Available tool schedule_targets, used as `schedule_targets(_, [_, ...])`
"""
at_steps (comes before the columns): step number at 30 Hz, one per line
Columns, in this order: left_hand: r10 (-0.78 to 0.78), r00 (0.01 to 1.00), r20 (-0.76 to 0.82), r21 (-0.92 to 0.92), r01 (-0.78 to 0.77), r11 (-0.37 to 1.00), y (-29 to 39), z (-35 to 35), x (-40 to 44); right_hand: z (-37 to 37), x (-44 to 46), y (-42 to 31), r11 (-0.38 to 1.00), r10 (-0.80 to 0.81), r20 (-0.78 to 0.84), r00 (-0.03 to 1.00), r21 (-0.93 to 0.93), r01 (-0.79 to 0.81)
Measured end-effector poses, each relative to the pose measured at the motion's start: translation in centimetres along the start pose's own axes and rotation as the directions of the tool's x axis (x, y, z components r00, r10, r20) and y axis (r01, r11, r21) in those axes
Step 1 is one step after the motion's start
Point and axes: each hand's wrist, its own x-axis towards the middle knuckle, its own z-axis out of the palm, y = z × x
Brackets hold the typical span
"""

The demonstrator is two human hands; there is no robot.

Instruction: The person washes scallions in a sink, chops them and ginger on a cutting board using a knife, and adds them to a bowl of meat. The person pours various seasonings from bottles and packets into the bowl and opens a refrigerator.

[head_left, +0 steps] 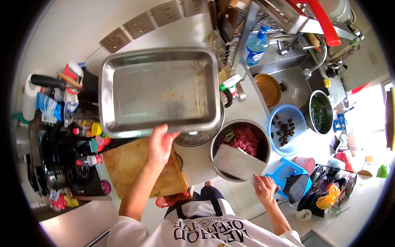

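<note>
My left hand (160, 146) grips the near rim of a rectangular steel tray (159, 128), which has a few small food bits on its bottom. In my right hand (265, 187) is the handle of a cleaver (238, 161); its broad blade lies over the near side of a round steel pot (218, 138). Chopped red meat (245, 140) and a little green stalk fill part of that pot. Below my left forearm is a wooden cutting board (131, 168). Another round metal vessel (199, 138) is partly hidden under the tray.
To the right, a blue basin (302, 142) holds dark pieces, and a steel pot (312, 94) holds greens. Behind them is the sink (294, 80) with a brown bowl (267, 89). A blue-capped bottle (255, 47) stands beside it. Bottles and pans crowd the left; a blue stool (284, 175) stands low right.
</note>
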Motion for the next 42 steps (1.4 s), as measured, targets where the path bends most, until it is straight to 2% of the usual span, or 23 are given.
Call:
schedule_targets(3, [-0.095,0.993,-0.066,-0.100,0.088,0.991,1.9,-3.4,-9.1,2.2,0.5,-3.1,0.974,-0.216,0.099,0.971,0.087,0.208])
schedule_targets(4, [-0.124,0.986,-0.114,-0.149,0.106,0.983,2.2,-5.0,-12.0,3.5,0.6,-4.7,0.969,-0.249,0.243,0.938,0.062,0.241])
schedule_targets(6, [-0.114,0.988,-0.107,-0.195,0.091,0.977,1.9,-8.2,-17.1,6.2,2.5,-9.1,0.938,-0.319,0.518,0.794,0.052,0.342])
schedule_targets(7, [-0.109,0.989,-0.104,-0.218,0.084,0.972,1.8,-9.8,-19.6,8.8,3.2,-11.2,0.929,-0.343,0.519,0.783,0.067,0.363])
schedule_targets(8, [-0.110,0.989,-0.103,-0.193,0.088,0.977,2.0,-10.4,-21.6,12.2,3.4,-12.5,0.914,-0.398,0.432,0.809,0.110,0.391])
schedule_targets(9, [-0.158,0.955,-0.250,-0.291,0.081,0.953,1.6,-11.6,-23.6,14.8,4.0,-13.6,0.899,-0.428,0.475,0.769,0.135,0.416])
schedule_targets(10, [-0.228,0.913,-0.339,-0.278,0.134,0.951,1.7,-13.0,-25.9,16.9,4.7,-14.7,0.883,-0.464,0.436,0.771,0.168,0.437])
schedule_targets(11, [-0.294,0.856,-0.426,-0.273,0.188,0.944,1.9,-14.3,-27.9,19.3,5.0,-15.6,0.882,-0.467,0.472,0.748,0.186,0.434])
schedule_targets(13, [-0.252,0.839,-0.483,-0.243,0.148,0.959,2.0,-15.5,-29.9,21.6,6.0,-17.3,0.871,-0.490,0.364,0.792,0.185,0.455])
schedule_targets(15, [-0.213,0.822,-0.528,-0.226,0.106,0.968,2.0,-17.4,-31.7,21.3,7.6,-18.6,0.884,-0.464,0.333,0.821,0.233,0.405])
schedule_targets(16, [-0.196,0.815,-0.545,-0.224,0.084,0.971,1.8,-19.2,-32.5,20.9,8.2,-18.9,0.902,-0.428,0.434,0.792,0.156,0.402])
schedule_targets(17, [-0.181,0.808,-0.561,-0.222,0.063,0.973,1.7,-20.7,-33.1,20.4,9.1,-19.2,0.897,-0.439,0.307,0.844,0.196,0.395])
schedule_targets(19, [-0.190,0.811,-0.554,-0.298,0.021,0.954,1.8,-21.9,-33.2,19.5,11.0,-19.9,0.920,-0.377,0.338,0.863,0.244,0.306])
schedule_targets(22, [-0.206,0.805,-0.557,-0.352,-0.005,0.936,1.8,-23.5,-33.1,19.8,15.3,-22.4,0.926,-0.303,0.273,0.913,0.310,0.215])
schedule_targets(25, [-0.235,0.817,-0.527,-0.399,0.006,0.917,2.0,-24.1,-32.5,22.1,18.1,-24.0,0.984,-0.179,0.424,0.888,0.062,0.169])
schedule_targets(26, [-0.235,0.819,-0.523,-0.407,0.002,0.913,2.0,-24.4,-32.4,22.8,18.8,-24.2,0.990,-0.115,0.536,0.836,-0.004,0.139])
schedule_targets(29, [-0.245,0.828,-0.505,-0.436,0.001,0.900,1.7,-25.5,-32.2,24.9,19.7,-24.6,0.983,0.028,0.599,0.800,-0.160,0.086])
schedule_targets(32, [-0.272,0.846,-0.460,-0.485,0.017,0.874,1.3,-27.3,-32.2,23.7,20.7,-27.2,0.932,-0.019,0.580,0.814,-0.284,0.224])
schedule_targets(35, [-0.298,0.851,-0.433,-0.512,0.040,0.858,1.5,-28.4,-31.7,25.5,22.1,-31.0,0.892,-0.441,0.500,0.746,0.146,0.429])
schedule_targets(37, [-0.296,0.858,-0.420,-0.540,0.025,0.841,2.6,-28.2,-31.3,28.1,25.3,-35.9,0.961,-0.263,0.664,0.700,0.116,0.251])
schedule_targets(39, [-0.284,0.852,-0.440,-0.543,0.000,0.840,2.9,-29.0,-31.4,34.9,26.0,-37.2,0.981,-0.160,0.421,0.893,0.168,0.096])
schedule_targets(41, [-0.264,0.829,-0.492,-0.521,-0.037,0.853,1.7,-30.8,-33.3,40.3,25.9,-37.7,0.974,0.046,0.297,0.954,0.198,-0.109])
schedule_targets(42, [-0.251,0.802,-0.542,-0.465,-0.037,0.884,1.3,-31.4,-34.0,40.7,26.6,-38.4,0.943,0.169,0.363,0.916,0.210,-0.258])
